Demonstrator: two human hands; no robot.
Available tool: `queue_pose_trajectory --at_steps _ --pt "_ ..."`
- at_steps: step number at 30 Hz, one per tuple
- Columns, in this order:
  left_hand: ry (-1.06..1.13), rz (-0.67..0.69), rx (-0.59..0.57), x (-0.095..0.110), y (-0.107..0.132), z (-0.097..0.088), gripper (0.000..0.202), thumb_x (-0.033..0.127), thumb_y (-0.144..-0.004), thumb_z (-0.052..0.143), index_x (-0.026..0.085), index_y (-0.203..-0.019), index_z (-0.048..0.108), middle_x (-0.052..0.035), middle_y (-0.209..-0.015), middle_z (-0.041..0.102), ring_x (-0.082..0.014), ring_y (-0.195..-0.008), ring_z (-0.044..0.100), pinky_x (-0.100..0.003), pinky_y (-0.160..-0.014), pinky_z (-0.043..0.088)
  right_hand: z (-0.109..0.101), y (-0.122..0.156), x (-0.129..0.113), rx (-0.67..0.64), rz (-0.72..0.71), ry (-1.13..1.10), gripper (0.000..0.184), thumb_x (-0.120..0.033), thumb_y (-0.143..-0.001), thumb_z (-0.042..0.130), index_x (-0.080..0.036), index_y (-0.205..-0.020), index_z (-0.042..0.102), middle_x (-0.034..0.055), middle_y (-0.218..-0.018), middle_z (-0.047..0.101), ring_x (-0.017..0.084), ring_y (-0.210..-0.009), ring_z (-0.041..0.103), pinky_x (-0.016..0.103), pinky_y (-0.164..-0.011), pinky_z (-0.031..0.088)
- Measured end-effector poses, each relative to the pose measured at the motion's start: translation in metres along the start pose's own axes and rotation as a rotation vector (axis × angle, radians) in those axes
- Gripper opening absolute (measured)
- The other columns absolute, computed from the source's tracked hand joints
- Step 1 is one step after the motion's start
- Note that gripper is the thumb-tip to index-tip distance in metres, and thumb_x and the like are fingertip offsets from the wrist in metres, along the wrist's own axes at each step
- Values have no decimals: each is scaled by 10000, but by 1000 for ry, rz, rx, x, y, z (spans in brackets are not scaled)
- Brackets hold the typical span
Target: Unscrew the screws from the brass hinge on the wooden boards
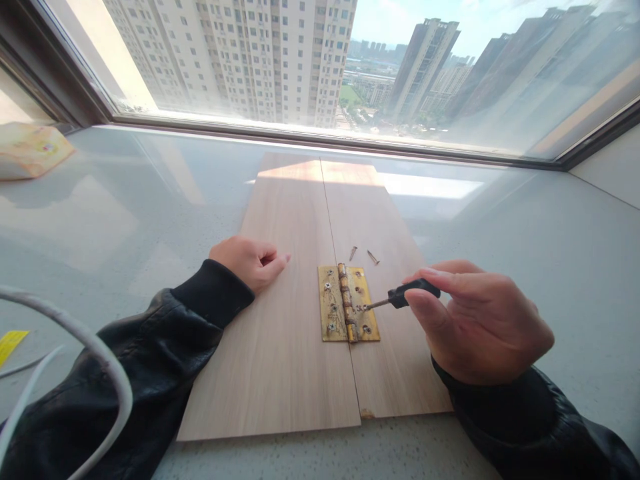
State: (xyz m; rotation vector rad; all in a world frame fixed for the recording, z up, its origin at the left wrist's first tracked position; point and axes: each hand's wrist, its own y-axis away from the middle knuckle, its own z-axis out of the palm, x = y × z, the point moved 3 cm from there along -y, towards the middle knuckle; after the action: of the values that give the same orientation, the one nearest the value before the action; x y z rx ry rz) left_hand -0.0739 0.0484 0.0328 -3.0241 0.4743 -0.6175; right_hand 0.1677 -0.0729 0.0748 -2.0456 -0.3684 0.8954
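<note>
Two light wooden boards [285, 320] lie side by side on a grey stone sill, joined by a brass hinge [347, 303]. My right hand [475, 320] is closed round a small black-handled screwdriver [400, 297], whose tip touches the hinge's right leaf. My left hand [250, 260] rests curled on the left board, pressing it down, with nothing visible in it. Two loose screws [363, 255] lie on the right board just beyond the hinge.
The sill [525, 233] runs under a wide window with tower blocks outside. A yellowish packet [30, 150] lies at the far left. A white cable [95, 353] loops across the lower left, beside a yellow scrap [10, 343].
</note>
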Motion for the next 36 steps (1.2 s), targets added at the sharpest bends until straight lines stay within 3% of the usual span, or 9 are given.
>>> queue_pose_trajectory --at_steps 8,15,19,21,23,26,31,33,36 --pt "-1 -13 -3 2 0 -1 456 522 -790 472 196 -487 371 8 -489 384 -126 -522 311 -306 -563 236 3 -9 -21 -65 -24 378 267 -444 -768 743 -274 -786 537 4 -702 671 148 -552 593 321 -519 492" --pt "2 -17 1 3 2 -3 444 499 -800 470 196 -490 375 16 -494 368 -125 -531 298 -311 -573 238 3 -6 -19 -70 -46 371 171 -395 -805 711 -256 -794 610 23 -739 680 135 -559 608 301 -536 482" --pt "-12 -14 -9 3 1 -2 445 513 -795 462 197 -491 386 14 -494 386 -128 -534 309 -315 -572 244 4 -8 -15 -78 -99 114 215 -247 -728 783 -296 -866 625 11 -794 661 171 -674 623 338 -576 485" --pt "-15 -15 -10 2 1 -2 444 513 -795 461 196 -493 388 12 -496 394 -129 -535 310 -315 -571 245 7 -10 -14 -51 27 -96 167 -209 -752 755 -283 -838 632 17 -828 656 178 -722 622 357 -623 491" --pt "-18 -16 -8 2 0 -1 444 516 -794 458 195 -494 392 9 -497 401 -129 -536 311 -315 -570 244 14 -9 -13 -46 268 -269 43 -246 -839 675 -256 -812 642 31 -825 661 181 -743 626 373 -669 491" --pt "-20 -16 -9 3 0 -1 440 516 -793 455 193 -500 396 5 -497 410 -127 -536 319 -314 -572 246 28 -2 -16 -66 531 -451 187 -326 -924 561 -230 -778 628 0 -659 569 149 -636 562 346 -626 455" --pt "-14 -17 -33 3 1 -2 439 525 -796 442 192 -513 398 7 -509 418 -126 -543 323 -310 -576 254 39 -1 -20 -38 562 -664 312 -264 -901 560 -194 -603 500 -45 -532 355 93 -498 341 283 -477 250" --pt "-17 -17 -37 3 1 -3 439 525 -796 437 192 -513 400 6 -509 416 -126 -543 319 -310 -575 255 41 -7 -17 -152 549 -794 366 -231 -885 556 -188 -543 434 -54 -497 302 80 -467 276 280 -460 198" --pt "-15 -15 -43 3 0 -3 434 523 -795 437 193 -516 400 4 -515 420 -128 -547 323 -311 -576 253 43 -19 -11 -487 526 -958 430 -283 -842 593 -189 -485 372 -58 -445 272 71 -423 238 272 -431 178"
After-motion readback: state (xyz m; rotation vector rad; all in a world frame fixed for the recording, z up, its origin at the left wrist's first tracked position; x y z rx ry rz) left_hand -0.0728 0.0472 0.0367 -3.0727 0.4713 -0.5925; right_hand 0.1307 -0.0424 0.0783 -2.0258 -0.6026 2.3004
